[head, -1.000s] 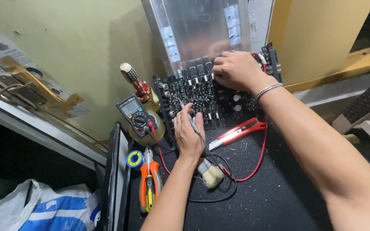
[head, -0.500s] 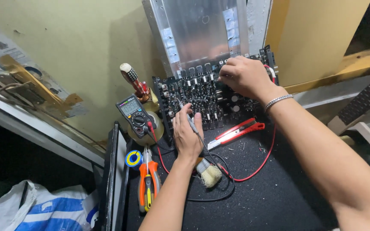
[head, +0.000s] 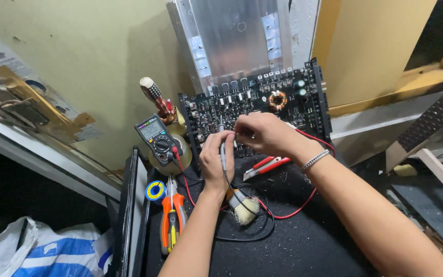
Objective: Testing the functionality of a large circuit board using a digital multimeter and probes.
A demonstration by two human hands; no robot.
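A black circuit board (head: pixel 283 100) crowded with components leans against a silver metal plate (head: pixel 234 36) on a dark mat (head: pixel 293 246). My left hand (head: pixel 216 159) grips a black multimeter probe (head: pixel 222 146), its tip on the board's lower edge. My right hand (head: pixel 267 134), a silver bracelet on its wrist, sits right beside it with fingers pinched on a red test lead (head: pixel 314 139), over the same spot of the board. A multimeter (head: pixel 156 138) with a lit screen stands to the left, with black and red leads running from it.
Orange-handled pliers (head: pixel 172 218) and a blue-yellow tape roll (head: pixel 156 191) lie left of my forearm. A small brush (head: pixel 243 210) and a red-handled tool (head: pixel 265 165) rest on the mat. A screwdriver (head: pixel 156 97) stands behind the meter. A white-blue bag (head: pixel 37 254) lies bottom left.
My right hand came down from the board's upper right to its lower middle, right beside my left hand. My left hand lifted slightly toward the board with the probe.
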